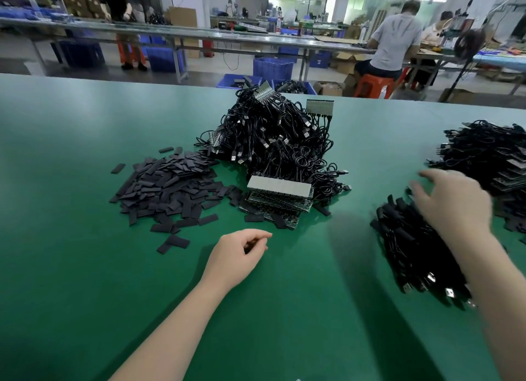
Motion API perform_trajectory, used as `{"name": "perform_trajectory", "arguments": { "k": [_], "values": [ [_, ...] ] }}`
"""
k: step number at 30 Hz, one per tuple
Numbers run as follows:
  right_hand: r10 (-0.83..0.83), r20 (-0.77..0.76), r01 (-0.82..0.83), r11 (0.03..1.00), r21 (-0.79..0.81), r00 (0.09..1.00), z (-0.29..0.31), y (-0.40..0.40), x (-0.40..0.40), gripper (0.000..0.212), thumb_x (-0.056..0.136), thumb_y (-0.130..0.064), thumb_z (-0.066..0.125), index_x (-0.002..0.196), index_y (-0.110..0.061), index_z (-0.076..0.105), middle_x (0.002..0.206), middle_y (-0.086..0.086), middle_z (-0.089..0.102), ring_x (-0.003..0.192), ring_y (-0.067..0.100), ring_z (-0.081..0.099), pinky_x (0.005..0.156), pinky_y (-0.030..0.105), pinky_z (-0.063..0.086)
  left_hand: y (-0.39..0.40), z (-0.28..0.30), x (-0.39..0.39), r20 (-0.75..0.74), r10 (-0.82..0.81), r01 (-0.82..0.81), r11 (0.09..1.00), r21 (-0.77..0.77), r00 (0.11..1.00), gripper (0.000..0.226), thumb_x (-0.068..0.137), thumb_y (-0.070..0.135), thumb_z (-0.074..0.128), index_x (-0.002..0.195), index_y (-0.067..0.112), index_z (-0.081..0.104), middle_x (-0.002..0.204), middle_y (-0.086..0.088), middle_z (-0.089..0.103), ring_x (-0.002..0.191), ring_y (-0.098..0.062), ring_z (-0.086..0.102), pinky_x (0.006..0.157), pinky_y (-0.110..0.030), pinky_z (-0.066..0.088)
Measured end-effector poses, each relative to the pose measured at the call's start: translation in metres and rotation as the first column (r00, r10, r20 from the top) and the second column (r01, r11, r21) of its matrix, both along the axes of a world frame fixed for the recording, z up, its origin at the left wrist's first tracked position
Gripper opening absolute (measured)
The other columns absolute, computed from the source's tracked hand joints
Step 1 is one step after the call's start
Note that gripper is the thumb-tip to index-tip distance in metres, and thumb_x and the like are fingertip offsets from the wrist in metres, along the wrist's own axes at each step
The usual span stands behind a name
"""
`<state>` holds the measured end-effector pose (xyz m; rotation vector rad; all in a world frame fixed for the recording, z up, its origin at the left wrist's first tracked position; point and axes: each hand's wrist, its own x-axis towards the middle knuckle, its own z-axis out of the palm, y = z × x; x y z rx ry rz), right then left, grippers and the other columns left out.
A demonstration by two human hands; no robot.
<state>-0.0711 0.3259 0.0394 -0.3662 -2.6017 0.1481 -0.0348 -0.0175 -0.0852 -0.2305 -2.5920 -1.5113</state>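
A heap of flat black sleeves [168,190] lies left of centre on the green table [71,266]. Behind it rises a tangled mound of black USB cables [273,141], with a stack of circuit boards [277,195] at its front. A tidy bundle of sleeved cables [410,249] lies at the right. My left hand [236,255] hovers over bare table below the boards, fingers loosely curled, holding nothing I can see. My right hand [452,198], blurred, hangs with spread fingers over the top of the sleeved bundle.
Another pile of cables and boards [489,158] sits at the far right edge. Beyond the table's far edge stand blue crates [271,67], long benches, and a person on an orange stool [373,86].
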Motion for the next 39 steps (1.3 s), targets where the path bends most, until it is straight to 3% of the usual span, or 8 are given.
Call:
{"name": "perform_trajectory", "arguments": {
  "k": [6,12,19,26,31,35,37,39],
  "values": [
    [0.573,0.073,-0.547,0.807,-0.223,0.816,-0.01,-0.113,-0.017,0.031,0.092,-0.033,0.066,0.122,-0.027,0.068,0.122,0.0,0.065,0.116,0.022,0.058,0.094,0.036,0.048,-0.001,0.001,0.001,0.005,0.014,-0.015,1.0,0.025,1.0,0.023,0.093,0.029,0.06,0.094,0.05,0.068,0.083,0.03,0.07,0.077,0.005,0.065,0.066,-0.013,0.051],
    [0.557,0.334,-0.573,0.818,-0.061,0.76,-0.037,-0.135,-0.047,0.042,0.09,-0.023,0.063,0.132,-0.03,0.061,0.134,-0.005,0.053,0.118,0.021,0.056,0.091,0.037,0.05,-0.001,0.001,0.001,0.014,0.01,-0.01,1.0,0.01,1.0,0.024,0.092,0.03,0.06,0.091,0.054,0.066,0.083,0.032,0.069,0.078,0.006,0.065,0.066,-0.01,0.049],
    [0.648,0.079,-0.652,0.758,0.028,0.757,-0.022,-0.136,-0.067,0.025,0.096,-0.037,0.061,0.115,-0.026,0.072,0.117,-0.004,0.067,0.103,0.021,0.064,0.077,0.034,0.054,-0.001,0.003,0.001,0.009,0.001,-0.001,1.0,-0.011,1.0,0.029,0.091,0.032,0.06,0.085,0.06,0.063,0.083,0.033,0.068,0.078,0.007,0.065,0.066,-0.01,0.049],
    [0.434,-0.283,-0.515,0.77,-0.377,0.855,0.042,-0.137,-0.112,0.023,0.097,-0.031,0.063,0.107,-0.014,0.076,0.1,0.001,0.073,0.085,0.017,0.06,0.077,0.027,0.043,0.0,0.006,0.001,-0.003,0.003,-0.003,1.0,-0.023,1.0,0.028,0.091,0.031,0.06,0.086,0.058,0.064,0.085,0.036,0.067,0.079,0.009,0.064,0.07,-0.013,0.051],
    [0.445,-0.448,-0.605,0.727,-0.324,0.775,0.1,-0.125,-0.101,0.026,0.096,-0.035,0.063,0.1,-0.012,0.075,0.084,-0.003,0.065,0.071,0.008,0.052,0.064,0.019,0.039,-0.001,0.003,-0.001,-0.011,0.007,-0.007,1.0,-0.015,1.0,0.028,0.091,0.028,0.061,0.088,0.056,0.065,0.085,0.033,0.068,0.08,0.007,0.065,0.075,-0.019,0.054],
    [0.472,-0.544,-0.711,0.568,-0.414,0.694,0.112,-0.124,-0.047,0.04,0.091,-0.04,0.063,0.095,0.0,0.068,0.078,0.015,0.059,0.071,0.019,0.049,0.067,0.041,0.045,-0.003,0.001,-0.005,-0.031,0.07,-0.065,0.988,0.14,0.997,0.023,0.094,0.023,0.06,0.1,0.043,0.07,0.085,0.025,0.071,0.07,0.004,0.064,0.061,-0.016,0.051],
    [0.473,-0.541,-0.716,0.389,-0.58,0.695,0.106,-0.121,-0.017,0.041,0.09,-0.036,0.068,0.096,0.004,0.064,0.08,0.013,0.058,0.076,0.022,0.054,0.075,0.049,0.053,-0.005,0.003,-0.008,-0.049,0.179,-0.16,0.952,0.261,0.983,0.022,0.095,0.023,0.059,0.104,0.041,0.068,0.09,0.023,0.07,0.071,0.002,0.062,0.059,-0.011,0.047],
    [0.498,-0.478,-0.608,0.132,-0.783,0.724,0.091,-0.116,0.009,0.038,0.083,-0.036,0.073,0.095,-0.001,0.065,0.075,0.002,0.069,0.072,0.016,0.066,0.069,0.034,0.06,-0.01,0.004,-0.01,0.015,0.267,-0.246,0.864,0.44,0.964,0.02,0.098,0.023,0.057,0.103,0.041,0.065,0.095,0.021,0.069,0.087,0.002,0.064,0.073,-0.013,0.049]
  ]
}}
